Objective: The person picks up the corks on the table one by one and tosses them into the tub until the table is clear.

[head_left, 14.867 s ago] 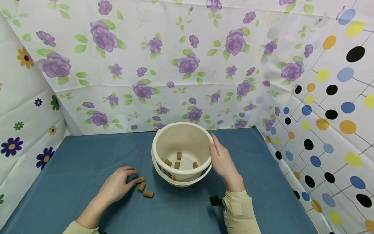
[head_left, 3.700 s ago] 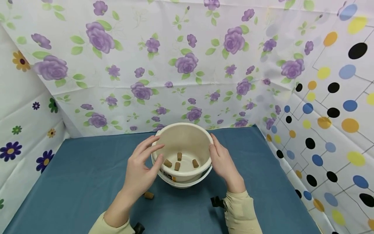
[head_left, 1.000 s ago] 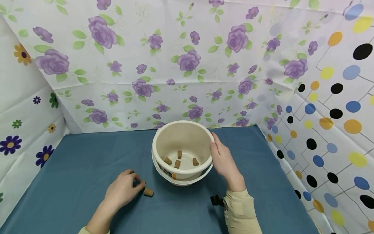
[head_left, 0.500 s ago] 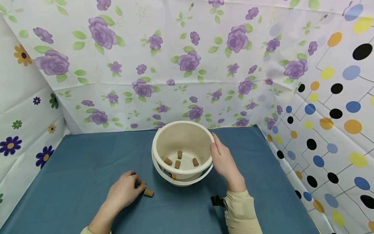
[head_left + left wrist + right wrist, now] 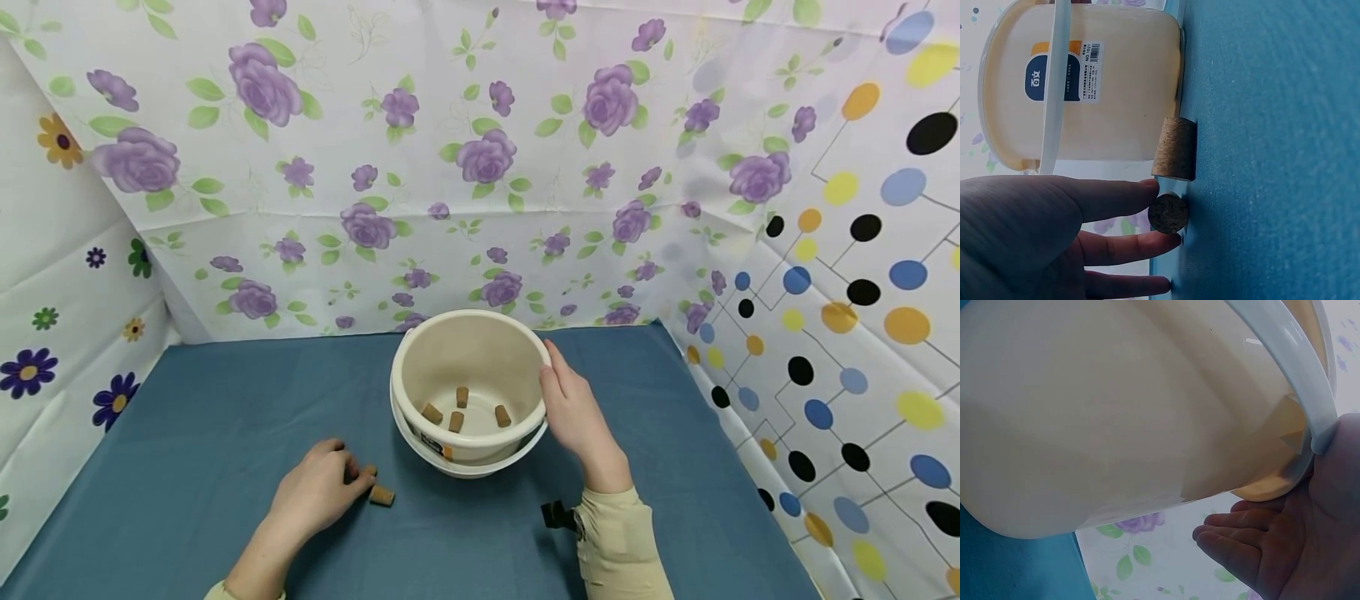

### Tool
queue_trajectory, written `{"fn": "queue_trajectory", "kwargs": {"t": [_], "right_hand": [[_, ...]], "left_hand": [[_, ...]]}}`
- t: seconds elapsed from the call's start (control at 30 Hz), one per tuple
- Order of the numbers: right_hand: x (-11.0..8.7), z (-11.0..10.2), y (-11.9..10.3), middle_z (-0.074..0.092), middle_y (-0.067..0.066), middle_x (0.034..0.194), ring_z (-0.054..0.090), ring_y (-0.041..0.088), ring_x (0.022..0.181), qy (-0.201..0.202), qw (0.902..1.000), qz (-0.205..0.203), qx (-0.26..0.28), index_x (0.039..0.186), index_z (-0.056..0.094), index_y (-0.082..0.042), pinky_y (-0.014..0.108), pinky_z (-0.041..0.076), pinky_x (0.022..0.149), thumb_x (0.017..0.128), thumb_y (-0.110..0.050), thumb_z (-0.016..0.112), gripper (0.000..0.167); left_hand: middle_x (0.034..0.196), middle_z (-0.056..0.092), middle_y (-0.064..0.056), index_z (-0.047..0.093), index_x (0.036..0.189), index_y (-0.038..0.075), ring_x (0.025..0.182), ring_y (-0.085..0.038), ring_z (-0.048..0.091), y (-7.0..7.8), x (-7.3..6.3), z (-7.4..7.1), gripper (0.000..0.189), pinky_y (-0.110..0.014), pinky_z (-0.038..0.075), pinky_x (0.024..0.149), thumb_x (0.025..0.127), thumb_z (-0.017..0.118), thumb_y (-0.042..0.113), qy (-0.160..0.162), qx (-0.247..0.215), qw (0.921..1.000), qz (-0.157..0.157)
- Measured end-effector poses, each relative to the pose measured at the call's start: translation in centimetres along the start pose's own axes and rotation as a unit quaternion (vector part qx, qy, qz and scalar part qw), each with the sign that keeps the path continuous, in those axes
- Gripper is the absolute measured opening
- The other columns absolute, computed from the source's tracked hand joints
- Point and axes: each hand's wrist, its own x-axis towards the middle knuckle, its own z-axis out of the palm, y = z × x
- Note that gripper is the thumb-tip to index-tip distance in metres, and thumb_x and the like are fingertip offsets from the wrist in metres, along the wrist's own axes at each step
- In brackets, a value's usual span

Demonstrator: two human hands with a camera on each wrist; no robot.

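Note:
In the head view, my left hand [image 5: 318, 487] is low over the table, left of a cream bucket [image 5: 472, 358]. Its thumb and index finger pinch a cork [image 5: 1168, 213], whose round end faces the left wrist camera. Right beside it a second cork [image 5: 382, 496] lies on its side. Several more corks [image 5: 456, 422] lie on the bucket's floor. At the bucket's right side, my right hand [image 5: 577, 417] rests against the rim. The right wrist view shows its fingers [image 5: 1235, 550] extended past the rim, with the thumb side by the handle joint.
The bucket's white handle [image 5: 450, 469] hangs down around its front, with a printed label [image 5: 1063, 72] behind it. Blue cloth [image 5: 247, 400] covers the table. A flowered sheet [image 5: 315, 167] stands behind, and a dotted sheet [image 5: 847, 375] borders the right side.
Three corks lay left of the bucket at first; two are there now. My left hand was at the bucket's rim, then came back down to the corks. The right hand stayed put.

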Motion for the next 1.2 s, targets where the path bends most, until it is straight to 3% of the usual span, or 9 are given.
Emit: {"fn": "queue_trajectory", "kwargs": {"t": [0.37,1.2], "right_hand": [[-0.01,0.0,0.02,0.041,0.023,0.166,0.052,0.042,0.144,-0.001,1.0,0.001,0.0,0.171,0.023,-0.007,0.062,0.044,0.114,0.119,-0.032,0.032,0.059],[-0.04,0.02,-0.04,0.042,0.023,0.165,0.052,0.042,0.144,0.002,1.0,-0.002,0.0,0.171,0.023,-0.007,0.062,0.045,0.113,0.119,-0.033,0.031,0.059]], "left_hand": [[0.133,0.066,-0.03,0.063,0.064,0.017,0.132,-0.046,0.058,0.05,-0.26,-0.37,0.039,-0.055,0.056,0.085,0.094,0.084,0.03,-0.003,0.001,1.0,0.008],[0.131,0.068,-0.026,0.062,0.061,0.016,0.124,-0.044,0.063,-0.13,-0.17,-0.69,0.042,-0.048,0.057,0.077,0.096,0.081,0.027,-0.004,-0.006,0.9998,0.017]]}}
